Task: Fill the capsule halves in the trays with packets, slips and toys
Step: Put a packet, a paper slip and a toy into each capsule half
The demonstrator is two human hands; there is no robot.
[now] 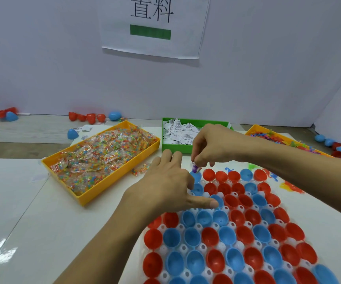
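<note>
The right hand (212, 146) is hovering at centre frame with fingers curled downward, pinching a small purple toy (195, 168) at its fingertips; the toy is hanging roughly upright, its long axis pointing down toward a blue half (196, 176) at the tray's far left corner. Most of the toy is hidden by the fingers, so its shape is hard to make out. The left hand (169, 187) is lying flat over the tray's upper-left part, fingers straight and spread, gripping nothing, thumb pointing right across a blue half; it is covering several halves beneath.

The white tray (203, 248) is filling the lower right, holding red and blue halves with open mouths facing up; its near and right edges are cut off by the frame.

Beyond the hands, a yellow bin (102, 188) of packets (104, 152) is lying diagonally at centre left. A green bin (175, 147) of slips (179, 132) is sitting behind the right hand, partly hidden. Another yellow bin (255, 129) of toys is at the right, mostly hidden by the forearm. Loose toys (292, 187) are lying blurred beside the tray's right side.
</note>
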